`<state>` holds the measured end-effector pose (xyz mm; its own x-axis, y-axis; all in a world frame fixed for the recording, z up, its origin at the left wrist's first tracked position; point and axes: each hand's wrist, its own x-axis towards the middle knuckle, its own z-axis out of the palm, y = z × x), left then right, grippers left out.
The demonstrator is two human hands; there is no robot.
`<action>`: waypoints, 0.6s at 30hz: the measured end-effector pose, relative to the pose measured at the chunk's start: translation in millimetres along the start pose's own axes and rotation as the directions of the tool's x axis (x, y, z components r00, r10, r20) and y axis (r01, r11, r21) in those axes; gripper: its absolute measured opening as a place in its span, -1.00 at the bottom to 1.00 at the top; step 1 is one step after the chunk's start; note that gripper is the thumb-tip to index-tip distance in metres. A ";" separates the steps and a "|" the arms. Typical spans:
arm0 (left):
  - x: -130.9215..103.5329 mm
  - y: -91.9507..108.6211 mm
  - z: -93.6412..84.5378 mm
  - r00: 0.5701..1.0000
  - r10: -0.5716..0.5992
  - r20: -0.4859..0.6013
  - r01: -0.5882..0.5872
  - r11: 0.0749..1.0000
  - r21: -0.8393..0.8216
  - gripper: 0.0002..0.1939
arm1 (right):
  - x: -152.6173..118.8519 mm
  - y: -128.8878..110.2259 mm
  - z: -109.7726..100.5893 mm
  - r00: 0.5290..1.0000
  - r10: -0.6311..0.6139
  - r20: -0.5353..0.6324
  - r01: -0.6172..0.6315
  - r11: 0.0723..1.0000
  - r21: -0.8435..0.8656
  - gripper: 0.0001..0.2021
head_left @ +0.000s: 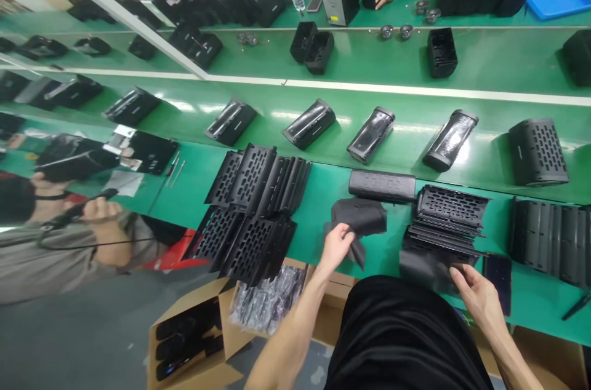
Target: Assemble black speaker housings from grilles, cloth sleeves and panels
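Observation:
My left hand [338, 245] is closed in a pinch on a thin black sheet [356, 253], beside a dark stack of similar sheets [360, 215] on the green table. My right hand [470, 284] pinches the right end of another thin black sheet [425, 268], which lies against the front of a stack of perforated black grilles [452, 204]. Behind the sheets rests a single black grille [381, 185], lying lengthwise. More perforated grilles [252, 181] are piled left of my left hand.
Black speaker units [372, 135] line the green conveyor [277, 95] ahead. Curved black panels [549, 239] stand at right. Open cardboard boxes [184, 341] are below the table edge. A person [92, 224] sits at left; other people work across the line.

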<state>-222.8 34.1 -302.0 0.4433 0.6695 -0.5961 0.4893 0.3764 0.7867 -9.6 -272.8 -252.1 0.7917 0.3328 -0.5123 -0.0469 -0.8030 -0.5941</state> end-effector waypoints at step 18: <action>-2.3 -22.4 40.2 1.000 -0.027 -0.016 0.026 0.999 -0.030 -0.56 | -3.9 -22.6 -9.5 0.993 0.115 -0.003 -0.114 0.990 0.083 -0.45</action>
<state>-204.6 -1.5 -324.7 0.4183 0.6690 -0.6145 0.4781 0.4131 0.7751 -5.9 -260.6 -230.9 0.7827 0.2372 -0.5754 -0.1874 -0.7918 -0.5813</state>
